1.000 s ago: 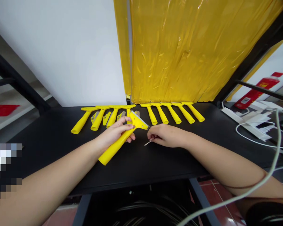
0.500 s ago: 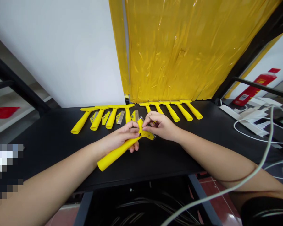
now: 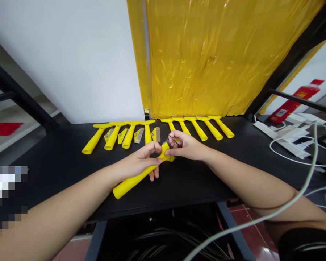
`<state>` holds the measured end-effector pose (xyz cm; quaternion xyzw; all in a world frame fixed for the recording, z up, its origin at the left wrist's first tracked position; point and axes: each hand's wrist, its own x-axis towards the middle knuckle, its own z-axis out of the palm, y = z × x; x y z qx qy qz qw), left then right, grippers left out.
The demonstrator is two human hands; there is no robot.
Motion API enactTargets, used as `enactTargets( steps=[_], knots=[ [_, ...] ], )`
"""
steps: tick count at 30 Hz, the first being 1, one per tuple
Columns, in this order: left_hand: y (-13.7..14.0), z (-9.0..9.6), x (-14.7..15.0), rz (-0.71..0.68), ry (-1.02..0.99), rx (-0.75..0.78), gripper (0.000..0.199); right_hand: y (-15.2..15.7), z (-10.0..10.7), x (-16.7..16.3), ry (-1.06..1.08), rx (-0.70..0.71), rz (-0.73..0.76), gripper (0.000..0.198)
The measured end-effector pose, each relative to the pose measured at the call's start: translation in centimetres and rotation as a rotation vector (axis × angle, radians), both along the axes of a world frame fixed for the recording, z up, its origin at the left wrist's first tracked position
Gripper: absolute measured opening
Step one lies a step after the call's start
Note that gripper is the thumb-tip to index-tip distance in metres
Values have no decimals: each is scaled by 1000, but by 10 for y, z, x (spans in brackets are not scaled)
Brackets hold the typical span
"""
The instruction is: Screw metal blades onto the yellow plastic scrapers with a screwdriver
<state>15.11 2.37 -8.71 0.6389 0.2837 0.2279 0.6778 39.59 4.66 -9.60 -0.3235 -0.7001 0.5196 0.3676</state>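
Observation:
A yellow scraper (image 3: pixel 136 182) with a long round handle and a T-shaped head slants over the black table. My left hand (image 3: pixel 141 159) is closed around it near the neck, thumb on top and fingertips showing underneath. At the head, my right hand (image 3: pixel 187 145) is closed, its thumb pressed on the yellow part and its fingers curled by the dark, shiny end. A thin dark rod-like piece (image 3: pixel 175 140) shows among those fingers; its kind cannot be made out. Just beyond the hands lies a small yellow blade holder (image 3: pixel 154 134) with a metal blade.
Several yellow scraper handles (image 3: pixel 93 141) stand in a row along the back of the black table (image 3: pixel 70 174), with blade holders between the left ones. To the right are a red bottle (image 3: pixel 290 103), white boxes (image 3: pixel 274 139) and a white cable (image 3: pixel 296 199) crossing my right arm.
The scraper's head has turned in my hands. My right thumb now lies on the head, and my right fingers have shifted slightly to its far end.

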Motion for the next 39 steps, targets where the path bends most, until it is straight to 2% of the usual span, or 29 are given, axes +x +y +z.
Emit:
enactTargets(
  steps=[5, 9, 11, 14, 17, 23, 30, 36, 39],
  knots=[
    [6, -1, 2, 98, -74, -15, 33, 1, -4, 1, 14, 49, -102, 55],
    [17, -4, 0, 262, -103, 19, 37, 5, -7, 9, -132, 171, -184, 25],
    [22, -5, -2, 332, -113, 30, 39, 6, -8, 13, -205, 162, -148, 22],
    [25, -6, -3, 391, -143, 56, 40, 5, -6, 17, -261, 99, -71, 31],
    [25, -5, -3, 412, -154, 73, 38, 1, -3, 18, -340, 94, -80, 35],
    [25, -6, -4, 423, -168, 104, 38, -2, 3, 17, -419, 221, -104, 31],
    [24, -7, -3, 424, -160, 143, 39, 0, 1, 16, -456, 238, -117, 29],
    [24, -9, -4, 450, -104, 239, 34, 0, -2, 14, -368, 211, -181, 14],
    [27, -14, -8, 465, -50, 297, 33, 0, -3, 14, -298, 199, -290, 24]
  ],
)
